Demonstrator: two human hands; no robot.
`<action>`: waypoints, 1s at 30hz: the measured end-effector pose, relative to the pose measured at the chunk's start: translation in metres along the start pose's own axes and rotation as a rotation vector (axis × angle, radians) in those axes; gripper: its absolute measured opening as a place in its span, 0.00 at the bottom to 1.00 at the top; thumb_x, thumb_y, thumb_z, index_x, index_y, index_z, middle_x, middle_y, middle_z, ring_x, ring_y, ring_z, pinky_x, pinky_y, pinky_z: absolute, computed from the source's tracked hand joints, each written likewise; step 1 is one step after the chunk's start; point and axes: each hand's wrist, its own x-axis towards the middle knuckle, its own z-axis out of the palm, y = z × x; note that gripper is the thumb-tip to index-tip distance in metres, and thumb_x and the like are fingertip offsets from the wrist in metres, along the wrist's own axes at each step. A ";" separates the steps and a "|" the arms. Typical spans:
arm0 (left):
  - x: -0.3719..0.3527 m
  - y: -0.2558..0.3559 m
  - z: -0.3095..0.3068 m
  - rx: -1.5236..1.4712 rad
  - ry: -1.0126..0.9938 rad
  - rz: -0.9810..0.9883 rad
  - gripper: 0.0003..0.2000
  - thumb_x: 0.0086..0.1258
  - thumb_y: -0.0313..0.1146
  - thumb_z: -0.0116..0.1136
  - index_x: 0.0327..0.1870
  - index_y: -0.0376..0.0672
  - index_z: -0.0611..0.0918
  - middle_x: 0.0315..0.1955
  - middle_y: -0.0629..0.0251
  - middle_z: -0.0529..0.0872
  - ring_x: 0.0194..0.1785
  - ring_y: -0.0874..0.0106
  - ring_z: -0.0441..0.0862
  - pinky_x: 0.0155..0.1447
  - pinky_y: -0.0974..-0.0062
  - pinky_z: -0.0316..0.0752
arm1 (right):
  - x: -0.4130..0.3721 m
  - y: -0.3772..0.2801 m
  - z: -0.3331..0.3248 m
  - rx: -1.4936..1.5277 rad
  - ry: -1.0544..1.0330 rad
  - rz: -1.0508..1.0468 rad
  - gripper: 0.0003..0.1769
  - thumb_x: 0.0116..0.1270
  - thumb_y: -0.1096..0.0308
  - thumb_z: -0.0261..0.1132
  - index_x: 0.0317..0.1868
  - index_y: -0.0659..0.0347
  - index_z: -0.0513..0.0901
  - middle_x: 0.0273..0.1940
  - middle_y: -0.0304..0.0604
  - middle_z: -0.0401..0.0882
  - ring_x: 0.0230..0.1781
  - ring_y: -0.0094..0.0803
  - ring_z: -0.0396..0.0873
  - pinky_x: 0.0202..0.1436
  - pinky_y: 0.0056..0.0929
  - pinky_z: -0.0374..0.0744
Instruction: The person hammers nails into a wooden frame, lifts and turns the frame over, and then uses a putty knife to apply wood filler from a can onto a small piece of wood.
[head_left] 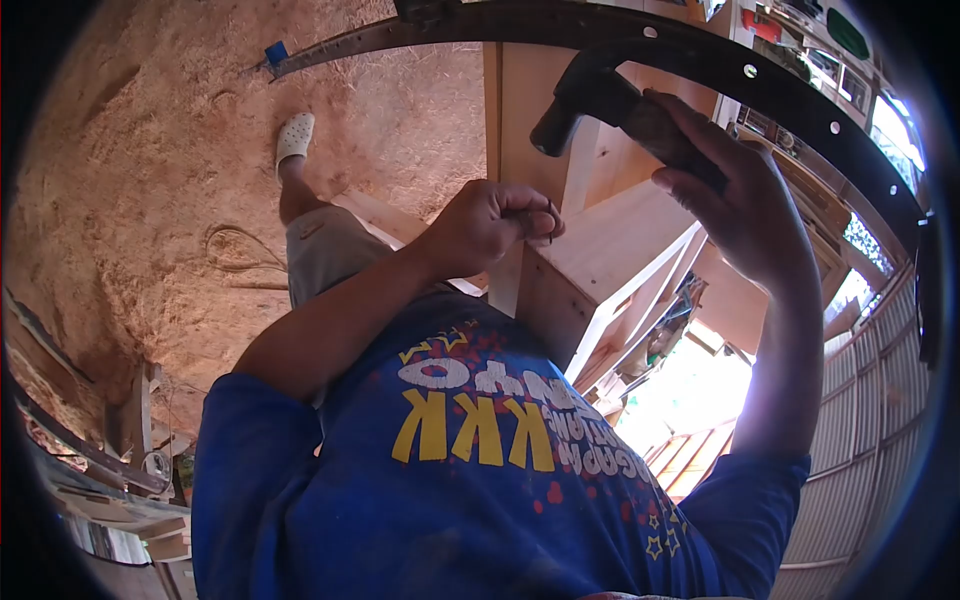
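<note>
the right hand (745, 205) hides most of the handle of the hammer (585, 100). the left hand (488, 225) covers all but a thin sliver of a nail (549, 224). the bottom edge cuts off the shirt (480, 490), and the clutter (120, 470) at the left rim is too dark to make out.

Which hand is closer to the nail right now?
Left. The left hand pinches the nail at the wooden block; the right hand is apart from it, off to the side, gripping the hammer.
</note>
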 end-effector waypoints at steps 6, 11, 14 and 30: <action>-0.001 0.002 0.000 0.014 0.000 0.001 0.08 0.78 0.27 0.65 0.50 0.33 0.90 0.44 0.58 0.94 0.53 0.71 0.91 0.65 0.72 0.83 | 0.007 0.000 0.001 0.009 0.176 -0.069 0.37 0.71 0.63 0.75 0.79 0.51 0.75 0.49 0.56 0.90 0.43 0.39 0.90 0.53 0.35 0.83; -0.003 0.001 0.000 0.093 0.003 0.049 0.07 0.77 0.27 0.66 0.49 0.33 0.91 0.43 0.59 0.95 0.52 0.72 0.92 0.64 0.72 0.84 | 0.004 -0.006 -0.002 -0.047 0.246 -0.042 0.36 0.71 0.63 0.76 0.78 0.50 0.76 0.55 0.56 0.90 0.49 0.41 0.91 0.57 0.36 0.84; -0.002 -0.001 -0.001 0.152 0.008 0.070 0.08 0.76 0.27 0.67 0.48 0.33 0.91 0.43 0.59 0.95 0.52 0.73 0.91 0.63 0.73 0.84 | 0.000 -0.006 -0.002 -0.175 0.022 -0.016 0.34 0.72 0.64 0.75 0.76 0.49 0.77 0.53 0.56 0.90 0.49 0.41 0.91 0.56 0.36 0.84; -0.008 -0.009 0.000 0.090 0.018 -0.020 0.14 0.72 0.31 0.73 0.54 0.34 0.89 0.47 0.58 0.93 0.54 0.72 0.90 0.61 0.70 0.84 | -0.004 -0.004 -0.011 -0.192 0.021 -0.091 0.27 0.76 0.61 0.70 0.74 0.49 0.80 0.43 0.49 0.90 0.39 0.43 0.90 0.49 0.44 0.85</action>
